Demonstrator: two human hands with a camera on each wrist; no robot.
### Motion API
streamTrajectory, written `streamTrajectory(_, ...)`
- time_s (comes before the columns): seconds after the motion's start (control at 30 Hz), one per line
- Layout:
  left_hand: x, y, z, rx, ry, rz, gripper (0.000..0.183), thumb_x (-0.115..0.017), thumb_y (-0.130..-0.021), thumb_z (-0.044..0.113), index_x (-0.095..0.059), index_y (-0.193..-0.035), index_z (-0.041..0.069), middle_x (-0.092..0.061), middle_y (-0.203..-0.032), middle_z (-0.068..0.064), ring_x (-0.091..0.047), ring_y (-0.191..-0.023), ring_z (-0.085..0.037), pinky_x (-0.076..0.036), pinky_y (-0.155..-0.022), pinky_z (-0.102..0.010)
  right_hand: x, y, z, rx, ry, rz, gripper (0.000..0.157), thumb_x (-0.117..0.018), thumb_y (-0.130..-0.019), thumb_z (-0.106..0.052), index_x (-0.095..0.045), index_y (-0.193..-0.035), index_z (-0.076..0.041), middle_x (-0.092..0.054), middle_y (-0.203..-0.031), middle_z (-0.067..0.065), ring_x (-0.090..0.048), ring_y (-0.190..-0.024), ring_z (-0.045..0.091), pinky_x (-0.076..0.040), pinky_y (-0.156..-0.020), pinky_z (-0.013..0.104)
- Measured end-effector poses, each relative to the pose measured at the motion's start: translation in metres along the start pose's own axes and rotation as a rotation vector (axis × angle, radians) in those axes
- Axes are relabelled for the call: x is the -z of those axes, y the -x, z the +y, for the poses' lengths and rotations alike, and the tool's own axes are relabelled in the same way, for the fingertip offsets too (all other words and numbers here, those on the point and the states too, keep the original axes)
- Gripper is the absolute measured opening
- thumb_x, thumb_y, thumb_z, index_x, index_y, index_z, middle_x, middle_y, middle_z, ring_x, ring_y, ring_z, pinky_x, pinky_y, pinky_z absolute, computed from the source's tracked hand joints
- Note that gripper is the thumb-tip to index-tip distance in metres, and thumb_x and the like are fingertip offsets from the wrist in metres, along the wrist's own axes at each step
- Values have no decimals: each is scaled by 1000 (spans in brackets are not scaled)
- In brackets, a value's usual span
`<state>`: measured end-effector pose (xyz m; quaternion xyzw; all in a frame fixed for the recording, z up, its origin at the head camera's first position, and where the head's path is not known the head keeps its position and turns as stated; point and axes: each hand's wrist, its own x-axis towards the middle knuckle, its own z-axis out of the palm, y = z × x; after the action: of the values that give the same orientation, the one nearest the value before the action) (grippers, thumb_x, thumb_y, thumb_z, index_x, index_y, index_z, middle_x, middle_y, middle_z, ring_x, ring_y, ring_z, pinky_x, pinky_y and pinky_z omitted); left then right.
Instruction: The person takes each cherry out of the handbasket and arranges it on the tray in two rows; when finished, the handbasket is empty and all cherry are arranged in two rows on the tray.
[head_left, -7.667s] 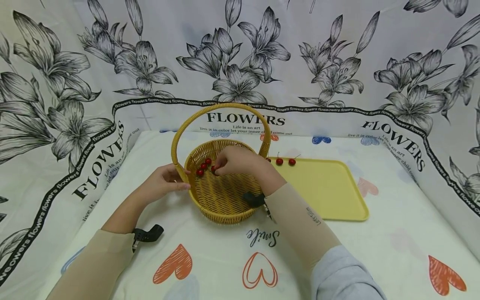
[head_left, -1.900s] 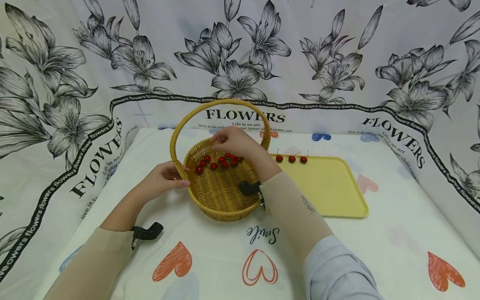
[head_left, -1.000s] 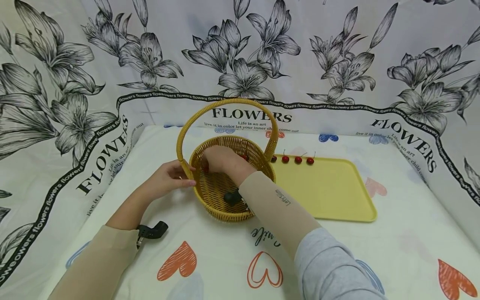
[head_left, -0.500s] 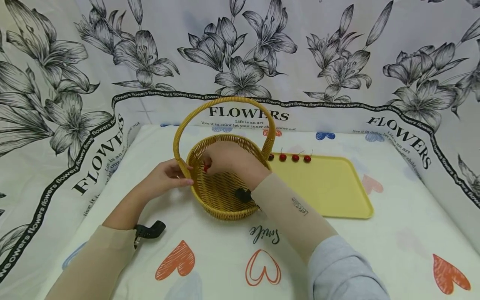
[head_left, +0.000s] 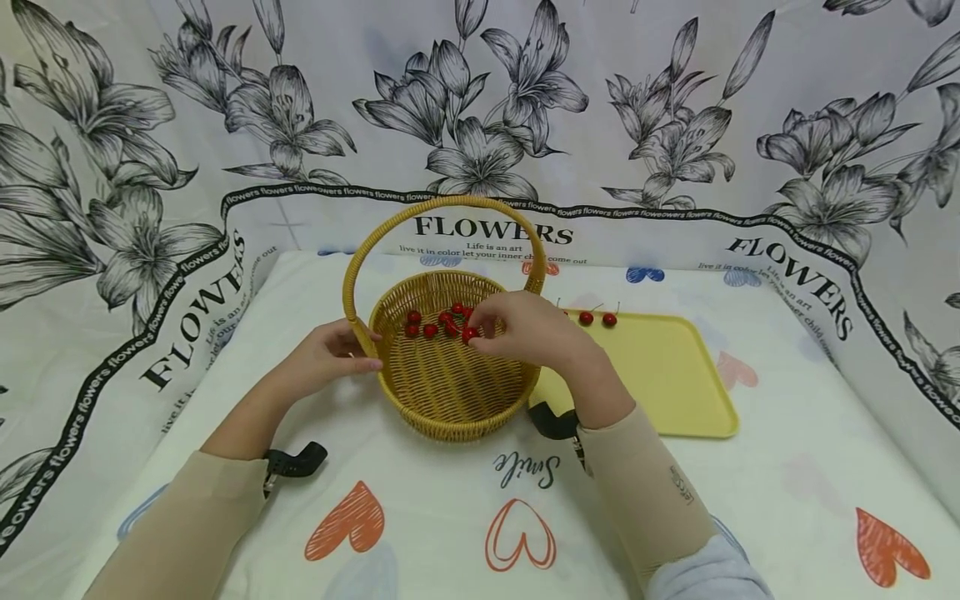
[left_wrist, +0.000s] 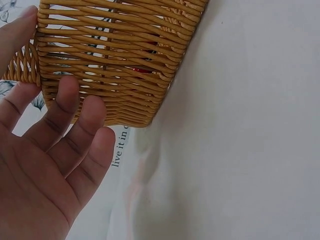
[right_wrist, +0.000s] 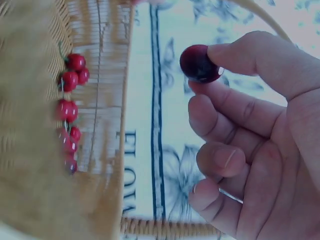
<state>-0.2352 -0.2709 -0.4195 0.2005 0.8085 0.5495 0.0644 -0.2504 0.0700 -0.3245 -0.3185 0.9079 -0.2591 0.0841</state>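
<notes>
A yellow wicker basket (head_left: 450, 428) with a tall arched handle (head_left: 348, 287) stands mid-table. My left hand (head_left: 326, 362) grips the foot of that handle on the left side, thumb and index finger pinching it in the left wrist view while the other fingers (left_wrist: 92, 122) lie along the woven wall. Between thumb and index finger, my right hand (head_left: 536, 329) pinches a red cherry (right_wrist: 197, 62), over the right part of the basket. Several other red cherries (head_left: 430, 331) with stems lie inside along the far-left and back area; my right hand covers some of the basket's inside.
To the right, partly behind the right arm, lies a yellow tray (head_left: 660, 383). A row of cherries (head_left: 610, 319) sits along its far edge, its left end hidden by the hand. A flower-print cloth (head_left: 675, 100) hangs behind the table.
Compared with 7.7 s ago, the tray's row has one more cherry at its right end. In the last half second my right hand moved right from the basket's left side, holding a cherry. My left hand stayed.
</notes>
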Motion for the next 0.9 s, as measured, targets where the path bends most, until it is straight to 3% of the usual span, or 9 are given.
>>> streamTrajectory(0.2, 0, 2, -2, 5, -3, 11, 40, -79, -91, 5, -62, -124, -8, -67, -112, -24, -66, -98, -26, -56, -79, -28, 10, 20, 23, -40, -140, 19, 14, -74, -93, -22, -74, -106, -19, -65, -92, 0, -57, -85, 20, -50, -69, 36)
streamTrajectory(0.4, 1, 4, -2, 10, 3, 17, 40, -79, -90, 4, -62, -124, -9, -69, -108, -15, -67, -96, -21, -56, -78, -28, 26, 32, 42, -51, -196, 29, 13, -71, -92, -18, -73, -105, -18, -64, -90, 1, -52, -78, 23, -43, -65, 36)
streamTrajectory(0.6, 0, 3, -3, 11, -5, 7, 38, -79, -90, 5, -64, -122, -7, -69, -108, -14, -67, -96, -22, -57, -78, -28, 44, 51, 63, -103, -235, 55, 14, -71, -93, -17, -74, -107, -16, -64, -91, 5, -53, -77, 26, -44, -67, 38)
streamTrajectory(0.9, -1, -1, -1, -8, -3, -1, 38, -79, -89, 3, -63, -122, -8, -69, -109, -16, -68, -95, -21, -57, -77, -27, 70, 79, 94, -245, -194, 244, 20, -69, -96, -23, -73, -112, -11, -66, -100, 8, -54, -83, 27, -44, -68, 39)
